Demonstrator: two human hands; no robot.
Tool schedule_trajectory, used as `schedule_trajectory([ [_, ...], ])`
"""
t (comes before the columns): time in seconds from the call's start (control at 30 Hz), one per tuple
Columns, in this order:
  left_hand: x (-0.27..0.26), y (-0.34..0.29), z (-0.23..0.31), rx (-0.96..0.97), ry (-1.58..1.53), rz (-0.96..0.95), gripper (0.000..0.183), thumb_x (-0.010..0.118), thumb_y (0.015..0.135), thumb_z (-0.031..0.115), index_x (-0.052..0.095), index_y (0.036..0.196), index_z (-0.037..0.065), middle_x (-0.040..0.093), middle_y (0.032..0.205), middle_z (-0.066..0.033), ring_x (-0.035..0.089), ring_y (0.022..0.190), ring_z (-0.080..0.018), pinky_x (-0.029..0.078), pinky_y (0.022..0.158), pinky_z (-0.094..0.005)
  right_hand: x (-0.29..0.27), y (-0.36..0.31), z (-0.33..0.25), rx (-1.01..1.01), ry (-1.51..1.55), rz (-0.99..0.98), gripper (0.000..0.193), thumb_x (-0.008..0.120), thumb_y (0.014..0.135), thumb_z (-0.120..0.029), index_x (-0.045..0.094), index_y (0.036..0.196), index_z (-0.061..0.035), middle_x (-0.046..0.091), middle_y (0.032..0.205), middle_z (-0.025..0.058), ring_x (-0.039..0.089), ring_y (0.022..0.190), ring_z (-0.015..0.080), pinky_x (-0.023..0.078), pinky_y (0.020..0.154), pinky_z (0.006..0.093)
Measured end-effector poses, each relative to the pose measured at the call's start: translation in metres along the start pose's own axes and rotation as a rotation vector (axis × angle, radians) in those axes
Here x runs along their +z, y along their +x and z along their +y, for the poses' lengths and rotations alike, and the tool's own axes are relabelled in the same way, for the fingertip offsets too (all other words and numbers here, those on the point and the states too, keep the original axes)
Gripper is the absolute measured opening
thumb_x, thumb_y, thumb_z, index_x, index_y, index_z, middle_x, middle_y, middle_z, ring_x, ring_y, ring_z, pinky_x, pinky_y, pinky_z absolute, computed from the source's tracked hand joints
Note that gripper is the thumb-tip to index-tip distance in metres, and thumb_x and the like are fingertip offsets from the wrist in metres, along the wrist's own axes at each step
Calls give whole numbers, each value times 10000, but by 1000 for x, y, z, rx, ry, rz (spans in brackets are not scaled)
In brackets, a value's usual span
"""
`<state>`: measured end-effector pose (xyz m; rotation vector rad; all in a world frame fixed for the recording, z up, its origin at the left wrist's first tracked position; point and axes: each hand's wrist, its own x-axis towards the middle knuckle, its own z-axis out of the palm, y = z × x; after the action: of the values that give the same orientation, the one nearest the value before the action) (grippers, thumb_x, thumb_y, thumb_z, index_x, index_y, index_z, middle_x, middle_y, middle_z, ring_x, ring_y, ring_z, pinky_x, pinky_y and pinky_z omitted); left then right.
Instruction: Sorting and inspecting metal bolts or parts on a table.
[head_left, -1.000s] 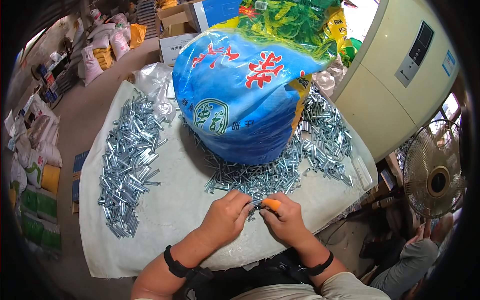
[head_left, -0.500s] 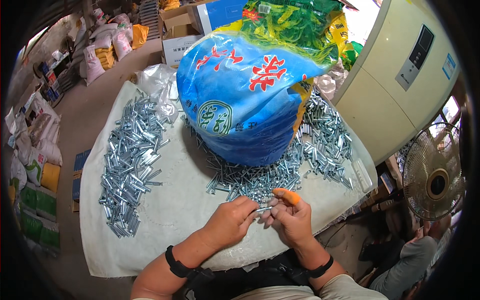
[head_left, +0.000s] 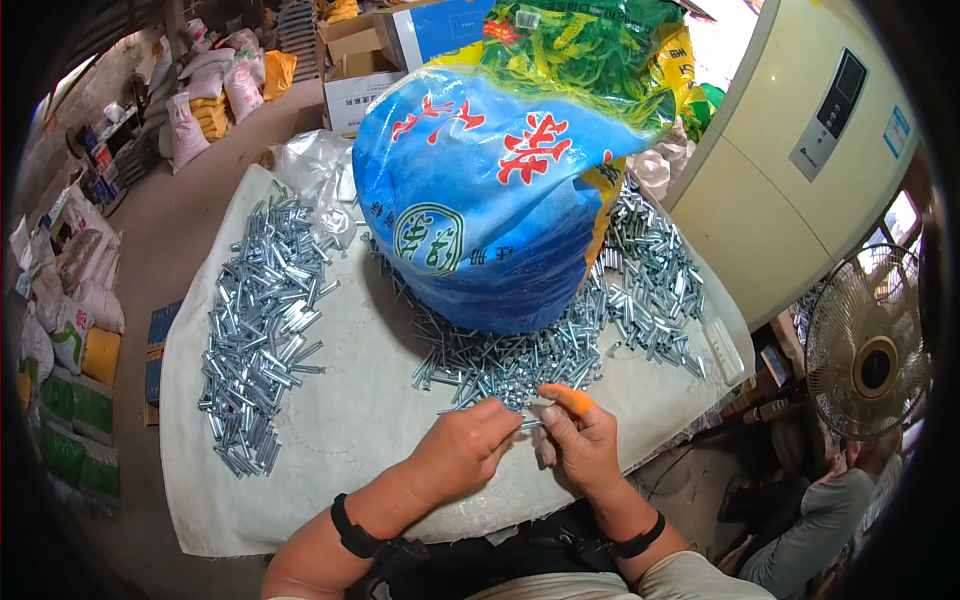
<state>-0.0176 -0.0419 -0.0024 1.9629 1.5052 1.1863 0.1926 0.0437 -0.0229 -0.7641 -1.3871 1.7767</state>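
Observation:
At the front middle of the cloth-covered table, my two hands meet over a thin silvery metal bolt [head_left: 531,424]. My left hand [head_left: 462,442] pinches one end between thumb and fingers. The bolt's other end reaches the fingers of my right hand [head_left: 585,448], which are closed around its tip and partly hide it. An orange finger cot [head_left: 566,399] covers the right index finger, which points up and left. Just beyond my hands lies a heap of loose bolts and small metal parts [head_left: 500,368], spreading round the base of a blue printed sack [head_left: 480,250].
On the left of the table cloth [head_left: 340,440] lies a long pile of metal sleeves or bolts [head_left: 262,330]. A clear plastic bag [head_left: 320,180] sits behind it. Rightward stand a cream appliance [head_left: 790,170] and a fan [head_left: 865,350], with a seated person's arm [head_left: 815,530] below.
My right fingers have curled in closer, and the orange-covered finger has shifted slightly left and down. My left hand has moved a little toward the right. The piles and sack stay put.

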Motion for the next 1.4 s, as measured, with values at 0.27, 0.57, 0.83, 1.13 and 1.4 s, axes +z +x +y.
schedule_trajectory([
  [0.27, 4, 0, 4, 35, -21, 38, 185, 810, 952, 13, 752, 1126, 41, 689, 914, -147, 723, 773, -367, 574, 665, -429, -12, 4, 22, 24, -47, 31, 417, 675, 1173, -307, 687, 1322, 83, 767, 1047, 141, 733, 792, 182, 589, 683, 301],
  [0.57, 1, 5, 1, -285, -130, 425, 150, 714, 1034, -16, 782, 1167, -36, 756, 958, -156, 738, 645, -215, 587, 610, -363, 19, -6, 1, -417, -535, -97, 755, 581, 1185, -511, 497, 1653, 76, 711, 1425, 224, 761, 1090, 240, 622, 976, 368],
  [0.83, 8, 2, 5, 60, 57, 262, 192, 723, 1020, -27, 782, 1203, -34, 763, 980, -167, 761, 704, -236, 603, 650, -357, 20, -5, -4, -358, -520, -107, 800, 604, 1168, -533, 481, 1663, 83, 673, 1506, 232, 750, 1128, 244, 624, 958, 364],
  [1.13, 4, 3, 9, 33, 7, 221, 220, 728, 997, -21, 767, 1211, 11, 752, 1007, -190, 756, 851, -384, 612, 732, -438, 20, 0, 0, -397, -512, -117, 742, 725, 1131, -398, 498, 1649, 81, 691, 1407, 237, 740, 1039, 246, 622, 925, 359],
  [1.4, -39, 23, -12, -482, -788, 876, 267, 669, 1138, 100, 643, 1361, -45, 791, 1033, -161, 753, 755, -160, 642, 680, -295, 6, 2, 6, -420, -597, -23, 498, 660, 1170, -256, 608, 1560, 50, 741, 1337, 186, 759, 1057, 188, 633, 903, 321],
])
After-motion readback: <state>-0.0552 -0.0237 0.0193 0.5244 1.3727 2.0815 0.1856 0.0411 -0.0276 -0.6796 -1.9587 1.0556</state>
